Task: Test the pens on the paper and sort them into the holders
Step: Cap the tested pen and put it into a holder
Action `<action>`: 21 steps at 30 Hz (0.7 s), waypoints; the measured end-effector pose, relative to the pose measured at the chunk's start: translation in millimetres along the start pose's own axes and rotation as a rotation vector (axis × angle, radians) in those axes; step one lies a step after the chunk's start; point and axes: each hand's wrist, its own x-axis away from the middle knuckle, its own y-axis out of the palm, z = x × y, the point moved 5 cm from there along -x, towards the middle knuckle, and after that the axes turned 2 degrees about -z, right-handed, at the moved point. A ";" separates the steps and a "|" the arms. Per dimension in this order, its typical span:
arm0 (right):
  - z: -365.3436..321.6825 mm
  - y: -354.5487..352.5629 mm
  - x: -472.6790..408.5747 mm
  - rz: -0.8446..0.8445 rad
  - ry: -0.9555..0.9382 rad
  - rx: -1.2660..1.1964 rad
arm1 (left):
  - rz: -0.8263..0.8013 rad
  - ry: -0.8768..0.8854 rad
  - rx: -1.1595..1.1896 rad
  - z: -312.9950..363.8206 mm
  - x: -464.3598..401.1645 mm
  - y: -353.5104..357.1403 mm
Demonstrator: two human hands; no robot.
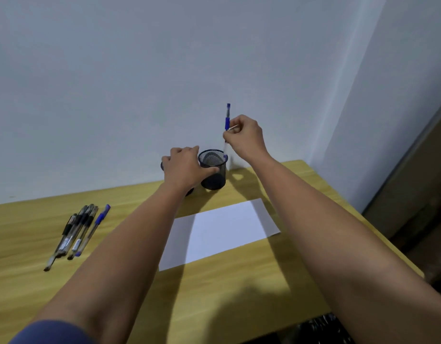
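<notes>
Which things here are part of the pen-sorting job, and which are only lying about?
Part of the job: blue pen pinched in the right hand; right holder, steadied by the left hand; left holder, mostly hidden; paper; pens waiting on the table.

Only lying about: nothing clearly visible.

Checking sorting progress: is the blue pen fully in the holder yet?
Partly in: the blue pen stands upright, its lower end inside the mesh holder, pinched by the right hand.

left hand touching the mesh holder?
Touching. Head view: the left hand has its thumb pressed against the side wall of the right mesh holder, no gap visible.
</notes>
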 end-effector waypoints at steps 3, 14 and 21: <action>8.0 14.4 -8.1 -0.020 0.027 0.073 | 0.030 -0.009 -0.074 -1.8 -12.7 10.3; 40.9 50.9 -4.0 -0.105 0.154 0.317 | 0.048 -0.035 -0.079 4.6 -30.0 33.5; 32.8 50.2 3.0 -0.116 0.127 0.387 | 0.051 -0.035 -0.062 5.1 -27.4 31.5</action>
